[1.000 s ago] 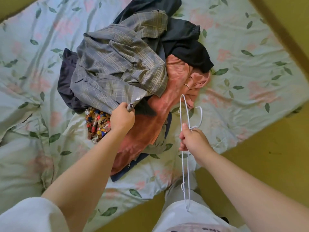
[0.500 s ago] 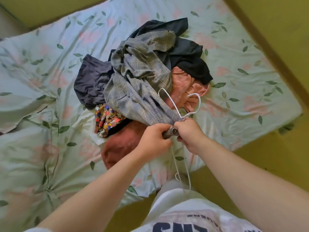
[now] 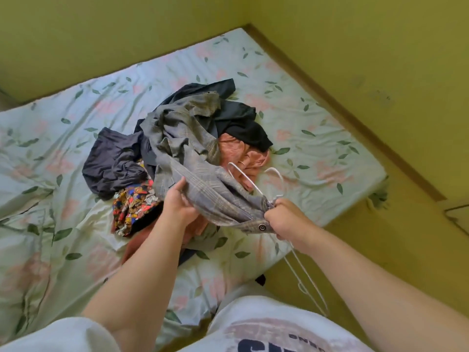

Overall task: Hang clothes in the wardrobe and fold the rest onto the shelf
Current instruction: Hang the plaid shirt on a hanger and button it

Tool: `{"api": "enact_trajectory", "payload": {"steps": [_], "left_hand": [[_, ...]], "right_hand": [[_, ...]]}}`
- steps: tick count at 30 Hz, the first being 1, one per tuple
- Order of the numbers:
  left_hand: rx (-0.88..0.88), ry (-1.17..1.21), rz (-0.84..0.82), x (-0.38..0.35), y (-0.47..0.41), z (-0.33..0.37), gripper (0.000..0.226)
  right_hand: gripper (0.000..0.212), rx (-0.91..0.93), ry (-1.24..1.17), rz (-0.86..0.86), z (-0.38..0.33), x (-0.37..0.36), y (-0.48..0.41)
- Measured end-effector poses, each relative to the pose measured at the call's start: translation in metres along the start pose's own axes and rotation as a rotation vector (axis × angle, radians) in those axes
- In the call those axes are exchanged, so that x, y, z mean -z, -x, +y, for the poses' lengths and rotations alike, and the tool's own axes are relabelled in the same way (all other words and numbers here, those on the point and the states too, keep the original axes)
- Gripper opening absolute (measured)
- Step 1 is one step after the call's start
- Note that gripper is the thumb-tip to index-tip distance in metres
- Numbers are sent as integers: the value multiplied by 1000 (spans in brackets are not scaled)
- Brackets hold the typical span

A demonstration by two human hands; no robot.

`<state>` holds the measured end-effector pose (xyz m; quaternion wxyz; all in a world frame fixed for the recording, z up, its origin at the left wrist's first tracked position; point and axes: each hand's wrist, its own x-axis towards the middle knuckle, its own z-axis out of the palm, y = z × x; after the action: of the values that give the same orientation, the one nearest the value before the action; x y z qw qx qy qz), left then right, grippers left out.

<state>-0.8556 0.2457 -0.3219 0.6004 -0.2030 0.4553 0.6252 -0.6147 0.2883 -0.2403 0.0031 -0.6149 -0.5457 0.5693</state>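
A grey plaid garment (image 3: pixel 187 148) trails from a clothes pile on the bed toward me. My right hand (image 3: pixel 285 219) grips its buttoned corner together with a white wire hanger (image 3: pixel 256 185), whose hook rises above my fist and whose frame hangs below my wrist. My left hand (image 3: pixel 179 205) holds the plaid cloth further along its edge, thumb on top. Under the plaid lie a salmon-pink garment (image 3: pixel 243 158), a black one (image 3: pixel 243 123), a dark navy one (image 3: pixel 114 161) and a colourful patterned piece (image 3: pixel 134 209).
The bed (image 3: pixel 317 148) wears a pale floral sheet and fills the left and middle. Its right edge drops to a yellow-green floor (image 3: pixel 380 250). Yellow-green walls (image 3: pixel 355 47) close in behind and to the right.
My hands have moved apart along the plaid garment's edge, the right keeping the buttoned corner and hanger, the left sliding left. The plaid cloth is pulled further off the pile.
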Motion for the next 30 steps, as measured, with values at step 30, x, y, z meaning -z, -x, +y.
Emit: {"api": "enact_trajectory", "payload": {"steps": [30], "left_hand": [[-1466,-2384,-699,-115,194,-117,18]], "right_hand": [[34,88,-754,81,33,74,70]]}}
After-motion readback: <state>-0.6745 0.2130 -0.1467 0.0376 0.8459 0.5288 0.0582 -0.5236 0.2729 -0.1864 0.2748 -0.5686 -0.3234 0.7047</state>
